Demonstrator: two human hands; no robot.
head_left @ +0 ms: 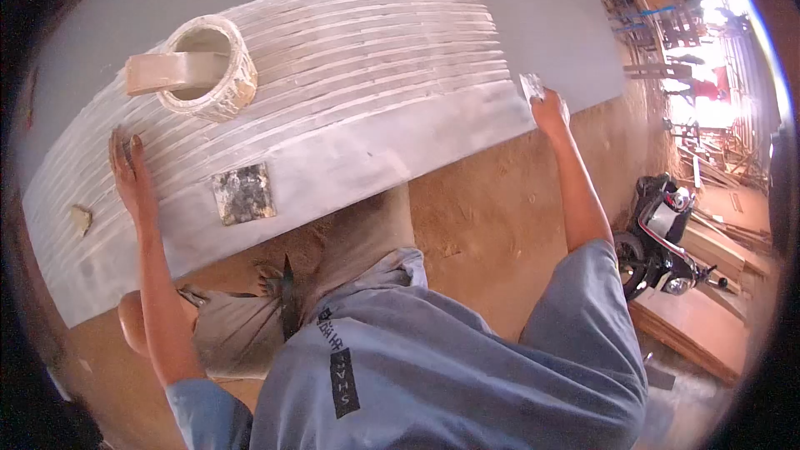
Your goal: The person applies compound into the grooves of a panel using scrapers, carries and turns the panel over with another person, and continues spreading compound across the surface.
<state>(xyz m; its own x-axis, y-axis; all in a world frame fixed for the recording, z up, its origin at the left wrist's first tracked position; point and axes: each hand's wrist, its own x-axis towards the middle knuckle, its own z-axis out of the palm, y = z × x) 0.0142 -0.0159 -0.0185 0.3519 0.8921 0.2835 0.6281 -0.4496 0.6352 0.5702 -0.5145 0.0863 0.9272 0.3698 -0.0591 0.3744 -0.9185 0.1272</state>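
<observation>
Your left hand (131, 168) rests on the striped board (367, 146), fingers extended, between the bucket (239, 90) and a small lump (81, 219). Your right hand (550, 111) grips a scraper (529, 85) near the stripes' right ends. A pale slat (158, 72) juts from the bucket; a stained square (243, 194) lies nearer you.

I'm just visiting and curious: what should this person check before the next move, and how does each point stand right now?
1. Scraper held in the right hand: ok, at the right end of the panel.
2. Scraper's edge touching the panel: cannot tell from this angle.
3. Left hand free of tools: ok, none visible in it.
4. Tub upright: ok, opening upward.
5. Striped area clear of objects: not ok, the tub stands on it.
6. Stained square plate fully on the panel: ok, though near its edge.
</observation>
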